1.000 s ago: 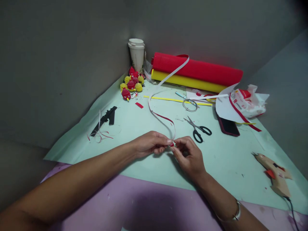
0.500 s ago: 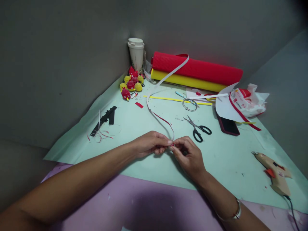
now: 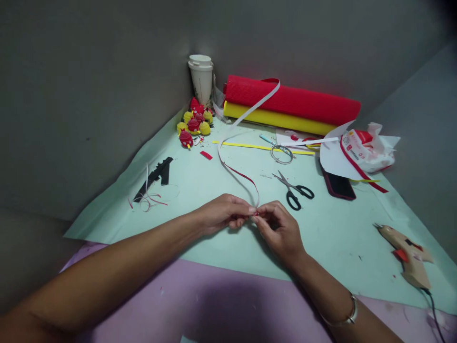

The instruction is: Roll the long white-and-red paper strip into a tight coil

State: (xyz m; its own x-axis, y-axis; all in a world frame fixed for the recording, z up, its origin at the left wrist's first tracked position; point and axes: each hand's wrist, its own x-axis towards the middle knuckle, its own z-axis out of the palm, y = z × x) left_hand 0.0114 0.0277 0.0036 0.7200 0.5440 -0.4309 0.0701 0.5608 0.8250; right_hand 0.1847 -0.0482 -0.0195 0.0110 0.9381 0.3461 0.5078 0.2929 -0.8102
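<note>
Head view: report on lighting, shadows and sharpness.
All in the head view: walls dim, upper-right corner black; a broad soft shadow on the purple surface; scissors fairly distinct; the red piece between left hand and right hand too small to make out.

A long, narrow, flexible strip of paper-like material, red on one face and white on the other [image 3: 254,107], stretches away from the person in a loose S-shaped curve. Its near end goes down to the fingertips of the left hand [image 3: 226,213] and the right hand [image 3: 280,231], where a small, shiny red piece [image 3: 256,214] is pinched between them. This piece is mostly covered, so its exact form cannot be told. The strip is twisted: the red face shows in the nearer bend, the white face along the farther part, and the far end curls back, showing red again.
</note>
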